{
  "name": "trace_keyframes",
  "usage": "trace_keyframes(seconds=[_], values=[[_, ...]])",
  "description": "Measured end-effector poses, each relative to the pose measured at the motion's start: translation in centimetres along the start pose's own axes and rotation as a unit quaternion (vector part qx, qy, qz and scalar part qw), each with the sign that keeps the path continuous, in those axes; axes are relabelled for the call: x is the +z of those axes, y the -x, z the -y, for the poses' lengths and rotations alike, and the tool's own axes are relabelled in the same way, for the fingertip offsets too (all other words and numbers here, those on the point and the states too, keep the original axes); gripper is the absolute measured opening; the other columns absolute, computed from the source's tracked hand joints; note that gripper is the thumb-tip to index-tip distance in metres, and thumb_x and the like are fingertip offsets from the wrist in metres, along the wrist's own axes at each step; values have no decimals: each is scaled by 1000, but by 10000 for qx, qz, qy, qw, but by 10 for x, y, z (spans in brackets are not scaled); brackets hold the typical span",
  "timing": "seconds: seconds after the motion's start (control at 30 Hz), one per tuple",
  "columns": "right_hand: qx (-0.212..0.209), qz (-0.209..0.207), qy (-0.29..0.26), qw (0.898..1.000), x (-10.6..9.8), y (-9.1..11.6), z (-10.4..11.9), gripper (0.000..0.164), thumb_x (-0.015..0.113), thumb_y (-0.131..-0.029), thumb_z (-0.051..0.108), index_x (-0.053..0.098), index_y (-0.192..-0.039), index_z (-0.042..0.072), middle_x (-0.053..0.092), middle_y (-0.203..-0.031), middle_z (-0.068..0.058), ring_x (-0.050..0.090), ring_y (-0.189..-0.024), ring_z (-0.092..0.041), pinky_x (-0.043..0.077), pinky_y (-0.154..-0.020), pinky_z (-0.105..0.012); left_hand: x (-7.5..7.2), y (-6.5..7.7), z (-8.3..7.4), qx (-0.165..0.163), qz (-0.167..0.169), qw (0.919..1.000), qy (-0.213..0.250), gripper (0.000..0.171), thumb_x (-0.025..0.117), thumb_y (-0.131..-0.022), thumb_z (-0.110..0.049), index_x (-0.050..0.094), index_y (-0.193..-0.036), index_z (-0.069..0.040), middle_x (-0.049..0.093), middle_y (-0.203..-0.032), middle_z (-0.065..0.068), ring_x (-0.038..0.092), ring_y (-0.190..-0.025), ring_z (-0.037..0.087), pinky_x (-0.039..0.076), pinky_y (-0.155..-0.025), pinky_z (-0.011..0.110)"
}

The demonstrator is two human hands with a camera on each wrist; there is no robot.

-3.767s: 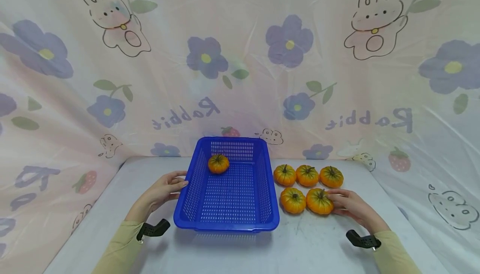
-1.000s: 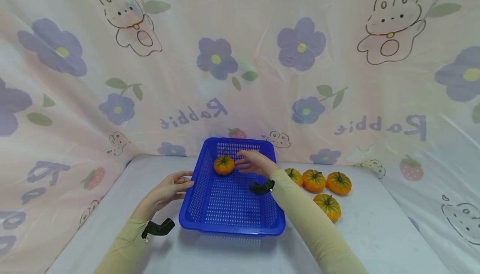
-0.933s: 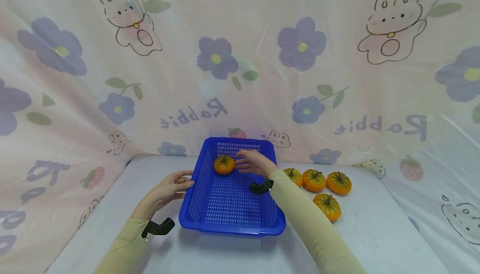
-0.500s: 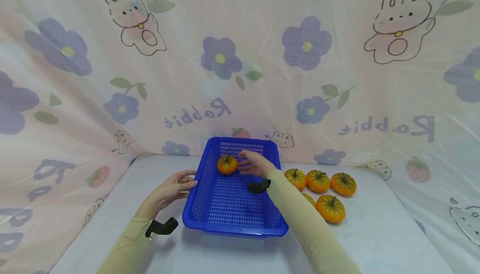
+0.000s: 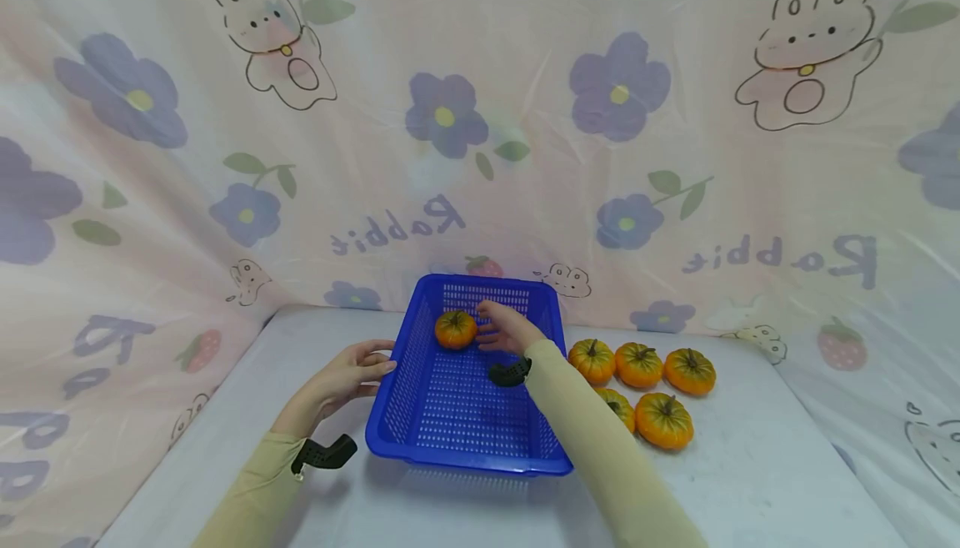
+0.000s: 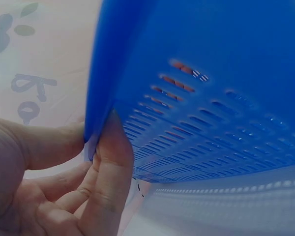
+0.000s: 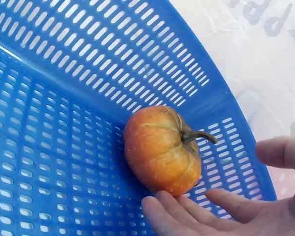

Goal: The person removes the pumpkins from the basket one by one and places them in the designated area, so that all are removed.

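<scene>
A small orange pumpkin (image 5: 455, 329) with a dark stem sits in the back left part of a blue perforated basket (image 5: 468, 458). My right hand (image 5: 507, 329) is inside the basket, right of this pumpkin. In the right wrist view its loosely extended fingertips (image 7: 160, 211) lie right at the pumpkin's side, with the thumb apart from it. My left hand (image 5: 347, 377) holds the basket's left rim. The left wrist view shows the thumb on one side of the blue rim (image 6: 101, 88) and the fingers (image 6: 113, 167) on the other.
Several more orange pumpkins stand right of the basket on the white table (image 5: 765, 456) in two rows, such as a back one (image 5: 690, 371) and a front one (image 5: 664, 420). My right sleeve (image 5: 600, 448) partly covers the front row. A patterned curtain (image 5: 525, 198) hangs behind.
My right hand has left the front right pumpkin on the table and come over into the basket, beside the pumpkin there. My left hand has kept its hold on the rim.
</scene>
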State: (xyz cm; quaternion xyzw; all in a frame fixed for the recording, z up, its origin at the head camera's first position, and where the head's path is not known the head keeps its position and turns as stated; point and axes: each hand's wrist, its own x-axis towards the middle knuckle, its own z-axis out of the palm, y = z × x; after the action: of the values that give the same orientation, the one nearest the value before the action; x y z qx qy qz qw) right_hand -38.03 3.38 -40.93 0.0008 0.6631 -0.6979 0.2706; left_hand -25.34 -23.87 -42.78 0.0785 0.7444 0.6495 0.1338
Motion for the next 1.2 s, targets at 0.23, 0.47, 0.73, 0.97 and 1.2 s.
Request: trace_keyframes(seconds=[0.23,0.47,0.73,0.97,1.2], values=[[35,-85,5,10000,3,-2,-3,57,48,-98,25,31,-143,-5,38,-138,-31,41,-126,-45,37,-101,-53,1,0,0,16,-40,10000,-4,60,62,-95,-18,32,-142,5,61,-112,18,62,-98,27,52,-84,40],[18,-79,60,9999,3,-7,-9,61,50,-97,25,30,-143,-9,40,-137,-28,45,-124,-40,40,-100,-48,2,1,-2,2,-16,10000,61,60,61,-95,-16,31,-142,6,61,-109,16,62,-96,25,52,-83,39],[-58,-7,83,9999,6,-1,-9,59,50,-98,25,31,-142,-10,39,-136,-28,45,-123,-41,38,-103,-48,3,1,-2,-33,-76,10000,-3,58,60,-96,-16,32,-142,5,61,-111,17,62,-97,25,52,-84,39],[-40,110,186,9998,8,-2,-12,47,50,-98,18,41,-136,-8,39,-137,-27,45,-122,-42,40,-101,-47,3,1,-1,-71,-91,9999,-34,60,61,-95,-18,32,-142,5,61,-111,16,62,-97,26,52,-85,39],[20,57,364,9993,10,-5,-14,46,54,-97,18,45,-134,-8,43,-132,-27,48,-120,-40,43,-98,-45,1,0,-1,-55,-98,9999,-64,60,61,-95,-18,32,-142,5,61,-111,16,62,-97,26,52,-84,40]])
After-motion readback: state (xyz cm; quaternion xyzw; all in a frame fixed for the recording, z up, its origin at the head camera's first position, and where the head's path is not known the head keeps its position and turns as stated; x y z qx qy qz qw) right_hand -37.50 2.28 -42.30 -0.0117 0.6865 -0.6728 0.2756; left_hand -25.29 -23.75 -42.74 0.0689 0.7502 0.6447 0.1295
